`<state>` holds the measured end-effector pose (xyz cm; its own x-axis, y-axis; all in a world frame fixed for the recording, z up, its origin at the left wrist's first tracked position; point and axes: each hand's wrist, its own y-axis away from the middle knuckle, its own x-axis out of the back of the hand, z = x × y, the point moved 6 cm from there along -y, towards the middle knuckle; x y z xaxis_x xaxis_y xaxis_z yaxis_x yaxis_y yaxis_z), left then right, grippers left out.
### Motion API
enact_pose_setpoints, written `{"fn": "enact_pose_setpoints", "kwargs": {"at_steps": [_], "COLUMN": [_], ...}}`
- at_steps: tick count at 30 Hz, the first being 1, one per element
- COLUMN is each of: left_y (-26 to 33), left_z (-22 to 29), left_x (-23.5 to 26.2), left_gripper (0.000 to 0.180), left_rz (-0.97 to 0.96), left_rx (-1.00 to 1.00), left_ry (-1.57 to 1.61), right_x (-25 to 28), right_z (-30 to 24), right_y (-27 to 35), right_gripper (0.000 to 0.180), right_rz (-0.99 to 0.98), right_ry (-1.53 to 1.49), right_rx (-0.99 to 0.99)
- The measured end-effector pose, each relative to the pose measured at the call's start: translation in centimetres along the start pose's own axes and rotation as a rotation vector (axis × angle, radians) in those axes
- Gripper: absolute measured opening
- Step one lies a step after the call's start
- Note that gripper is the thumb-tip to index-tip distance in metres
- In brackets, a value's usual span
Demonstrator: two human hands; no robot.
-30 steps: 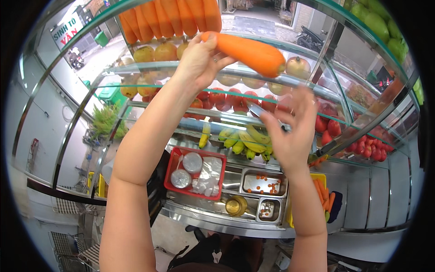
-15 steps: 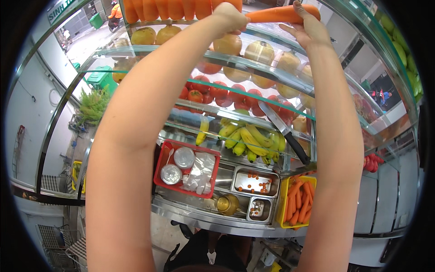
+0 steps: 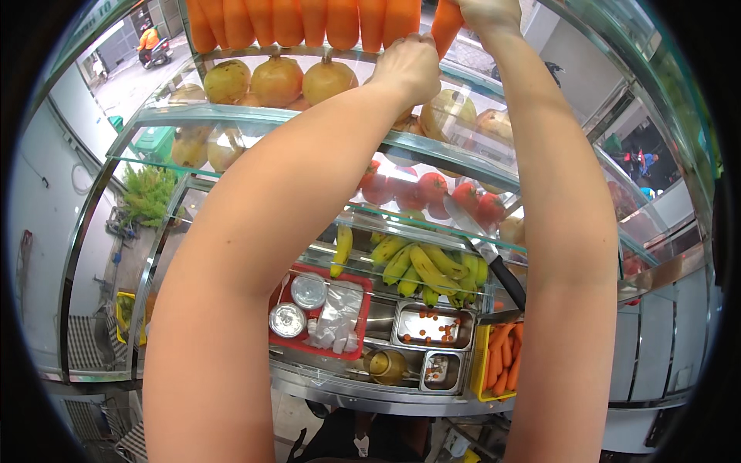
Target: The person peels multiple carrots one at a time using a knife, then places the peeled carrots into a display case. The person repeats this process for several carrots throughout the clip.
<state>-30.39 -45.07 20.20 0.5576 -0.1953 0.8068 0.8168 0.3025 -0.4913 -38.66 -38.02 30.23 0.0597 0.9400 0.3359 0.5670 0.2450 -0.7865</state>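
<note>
Carrot: long orange carrot stands at the right end of the upright row of orange carrots on the top glass shelf.
Right hand: I pinch its top.
Left hand: curled against its lower end.
Risk: I judge a loose pinch could topple it onto the round yellow-brown fruits below.

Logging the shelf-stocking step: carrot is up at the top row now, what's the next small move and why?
Probably ease the carrot upright into the gap at the right end of the carrot row, then let go. The right hand grips its top, it leans toward the row, and the left hand is fisted at the shelf edge below.
</note>
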Motion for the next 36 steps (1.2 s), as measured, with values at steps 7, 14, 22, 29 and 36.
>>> {"fn": "enact_pose_setpoints", "kwargs": {"at_steps": [7, 14, 22, 29, 36], "left_y": [-0.4, 0.0, 0.3, 7.3, 23.9], "left_z": [-0.5, -0.5, 0.9, 9.1, 14.0], "left_x": [0.2, 0.7, 2.5, 8.6, 6.5], "left_gripper": [0.057, 0.057, 0.083, 0.070, 0.073], "left_rz": [-0.007, 0.019, 0.332, 0.435, -0.106], "left_rx": [0.101, 0.119, -0.044, -0.925, -0.338], "left_ry": [0.059, 0.089, 0.012, 0.347, 1.145], "right_x": [-1.2, -1.5, 3.2, 14.5, 22.6], "right_z": [-1.5, -2.4, -3.6, -8.3, -3.0], "right_y": [-0.2, -0.2, 3.5, 14.4, 25.6], "right_gripper": [0.032, 0.037, 0.043, 0.045, 0.027], "right_rz": [-0.149, -0.124, -0.283, -0.255, -0.333], "right_ry": [-0.084, -0.023, -0.089, -0.613, -0.560], "right_rx": [0.085, 0.109, -0.010, 0.096, -0.115]}}
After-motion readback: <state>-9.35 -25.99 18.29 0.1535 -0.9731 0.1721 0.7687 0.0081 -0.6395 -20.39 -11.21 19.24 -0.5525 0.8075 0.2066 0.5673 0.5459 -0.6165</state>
